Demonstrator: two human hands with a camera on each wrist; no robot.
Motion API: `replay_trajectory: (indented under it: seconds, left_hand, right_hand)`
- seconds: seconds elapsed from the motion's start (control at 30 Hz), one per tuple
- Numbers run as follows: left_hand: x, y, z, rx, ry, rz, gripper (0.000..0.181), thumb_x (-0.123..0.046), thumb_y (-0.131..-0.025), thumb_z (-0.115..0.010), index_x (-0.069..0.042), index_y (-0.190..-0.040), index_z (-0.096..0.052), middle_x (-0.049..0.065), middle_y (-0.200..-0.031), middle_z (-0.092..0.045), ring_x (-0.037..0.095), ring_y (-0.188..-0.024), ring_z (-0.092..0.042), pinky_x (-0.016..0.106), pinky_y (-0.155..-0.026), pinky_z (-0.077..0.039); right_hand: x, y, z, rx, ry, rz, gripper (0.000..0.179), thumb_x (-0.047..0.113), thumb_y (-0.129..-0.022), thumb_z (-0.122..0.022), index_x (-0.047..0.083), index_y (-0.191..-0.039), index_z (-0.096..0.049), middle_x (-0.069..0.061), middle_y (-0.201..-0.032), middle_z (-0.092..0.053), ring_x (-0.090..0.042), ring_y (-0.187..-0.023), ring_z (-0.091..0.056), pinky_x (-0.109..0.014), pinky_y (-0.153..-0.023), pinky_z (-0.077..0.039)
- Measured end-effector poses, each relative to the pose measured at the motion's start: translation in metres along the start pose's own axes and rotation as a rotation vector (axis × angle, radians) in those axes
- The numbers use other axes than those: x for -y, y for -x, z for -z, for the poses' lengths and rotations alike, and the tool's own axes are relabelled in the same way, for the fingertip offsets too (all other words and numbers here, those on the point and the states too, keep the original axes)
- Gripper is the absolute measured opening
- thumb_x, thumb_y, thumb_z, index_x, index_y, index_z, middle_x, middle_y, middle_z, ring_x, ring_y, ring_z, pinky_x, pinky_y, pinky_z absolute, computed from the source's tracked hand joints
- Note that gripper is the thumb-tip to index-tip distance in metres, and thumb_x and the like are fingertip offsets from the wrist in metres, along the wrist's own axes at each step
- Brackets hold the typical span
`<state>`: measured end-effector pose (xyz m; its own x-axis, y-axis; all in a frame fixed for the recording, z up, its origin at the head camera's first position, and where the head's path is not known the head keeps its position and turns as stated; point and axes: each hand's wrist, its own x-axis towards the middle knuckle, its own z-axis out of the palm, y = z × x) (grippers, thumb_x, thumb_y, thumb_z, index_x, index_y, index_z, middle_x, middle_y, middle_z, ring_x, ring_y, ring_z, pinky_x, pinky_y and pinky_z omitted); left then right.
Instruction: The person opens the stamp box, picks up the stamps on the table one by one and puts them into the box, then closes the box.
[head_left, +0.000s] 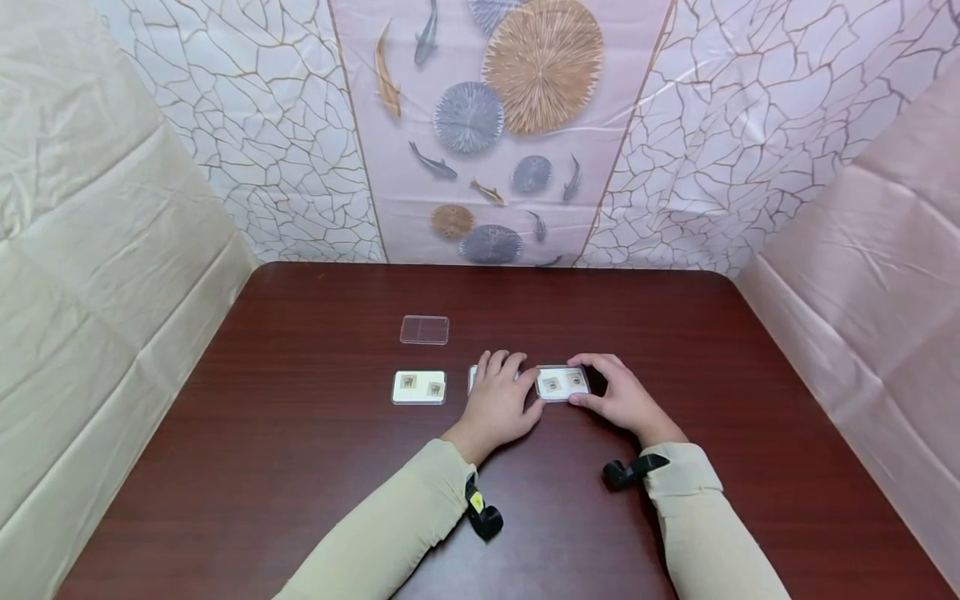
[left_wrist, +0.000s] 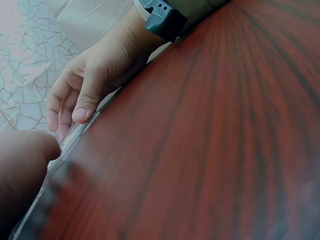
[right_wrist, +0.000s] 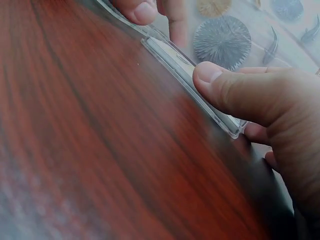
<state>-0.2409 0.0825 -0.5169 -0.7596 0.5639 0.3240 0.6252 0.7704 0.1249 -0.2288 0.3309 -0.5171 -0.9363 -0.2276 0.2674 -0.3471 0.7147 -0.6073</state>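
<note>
The gripped case [head_left: 562, 384] lies flat on the table [head_left: 300, 483] between your hands, and it is the landmark here. Your right hand [head_left: 621, 400] pinches its right end between thumb and fingers; your left hand [head_left: 498, 404] reaches over the middle case [head_left: 472, 379], just left of the gripped case, and seems to pinch the gripped case's left end between thumb and index finger.

The work looks well along but unfinished: the gripped case has its white insert [right_wrist: 175, 59] inside clear plastic, though you cannot tell whether it is fully closed. A loose clear lid [head_left: 424, 330], farther left of the gripped case and beyond it, seems unfitted.

You have 3 cases, counting the left case [head_left: 418, 388], well left of the gripped case, and 1 loose lid. The left case shows 2 small squares [head_left: 408, 382], the gripped case another 2; your hand hides the middle case's contents.
</note>
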Motion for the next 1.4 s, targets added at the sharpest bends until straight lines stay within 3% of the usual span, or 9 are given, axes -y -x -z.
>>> replay_trajectory:
  seconds: [0.4, 0.8, 1.0, 1.4]
  left_hand:
    - [-0.0015, -0.0004, 0.0029, 0.066, -0.006, -0.029, 0.046, -0.044, -0.098, -0.059, -0.02, -0.138, -0.062, -0.003, -0.136, -0.062, 0.024, -0.137, -0.045, 0.05, -0.119, -0.026]
    - [-0.0026, 0.0007, 0.0023, 0.049, 0.034, -0.042, 0.037, -0.04, -0.098, -0.059, -0.019, -0.128, -0.067, -0.002, -0.129, -0.065, 0.024, -0.134, -0.049, 0.049, -0.118, -0.029]
    - [-0.0034, 0.0011, 0.0031, 0.035, 0.04, -0.048, 0.036, -0.039, -0.098, -0.059, -0.018, -0.127, -0.067, -0.001, -0.132, -0.064, 0.027, -0.135, -0.048, 0.05, -0.117, -0.03]
    - [-0.0044, 0.0017, 0.0031, 0.079, 0.03, -0.037, 0.039, -0.038, -0.099, -0.057, -0.018, -0.132, -0.066, -0.001, -0.138, -0.061, 0.029, -0.138, -0.045, 0.052, -0.118, -0.027]
  right_hand:
    - [0.0049, 0.0004, 0.0014, 0.015, -0.008, -0.021, 0.055, 0.02, -0.077, -0.09, 0.015, -0.126, -0.064, -0.009, -0.126, -0.064, -0.03, -0.118, -0.052, -0.051, -0.101, -0.04]
    - [0.0043, 0.0023, 0.0016, 0.016, -0.015, -0.013, 0.055, 0.02, -0.077, -0.09, 0.014, -0.126, -0.065, -0.008, -0.125, -0.064, -0.028, -0.118, -0.052, -0.05, -0.102, -0.04]
    - [0.0026, 0.0002, 0.003, 0.021, 0.042, 0.045, 0.055, 0.022, -0.077, -0.09, 0.011, -0.125, -0.065, -0.008, -0.123, -0.065, -0.029, -0.118, -0.054, -0.051, -0.101, -0.042]
    - [0.0016, -0.0025, 0.0049, 0.092, 0.052, 0.016, 0.057, 0.022, -0.077, -0.089, 0.015, -0.127, -0.063, -0.007, -0.126, -0.064, -0.031, -0.12, -0.05, -0.053, -0.103, -0.039]
